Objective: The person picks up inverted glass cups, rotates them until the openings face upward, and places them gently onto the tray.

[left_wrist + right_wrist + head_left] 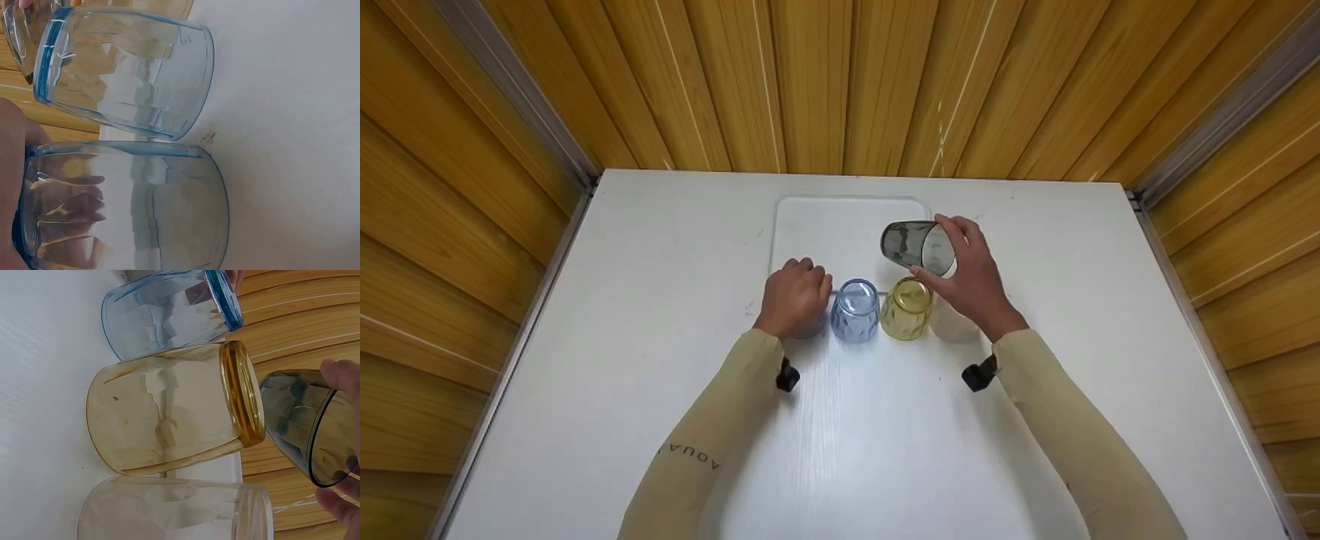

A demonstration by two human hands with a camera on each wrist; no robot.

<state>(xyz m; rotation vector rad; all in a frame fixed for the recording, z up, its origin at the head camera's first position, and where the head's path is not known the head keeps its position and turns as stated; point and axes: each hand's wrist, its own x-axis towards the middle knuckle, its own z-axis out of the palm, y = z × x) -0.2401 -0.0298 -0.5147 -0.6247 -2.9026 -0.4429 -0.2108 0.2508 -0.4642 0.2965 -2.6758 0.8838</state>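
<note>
Four drinking glasses would be too exact a count, so each is named by its tint. My right hand (976, 281) holds a smoky grey glass (906, 241) by its rim, thumb and fingers on opposite sides. That glass lies sideways in the air, base pointing left. My left hand (793, 298) grips the base of an upside-down pale blue glass (185, 208) at the row's left end, mostly hidden from the head view. Beside it, upside down, stand a blue glass (855, 315), a yellow glass (907, 315) and a clear pinkish glass (174, 512).
Behind the row, a shallow white tray (829, 217) lies on the white table (660, 300). Wood-patterned walls (810, 82) close off the back and both sides. The grey glass hangs above the tray's right part.
</note>
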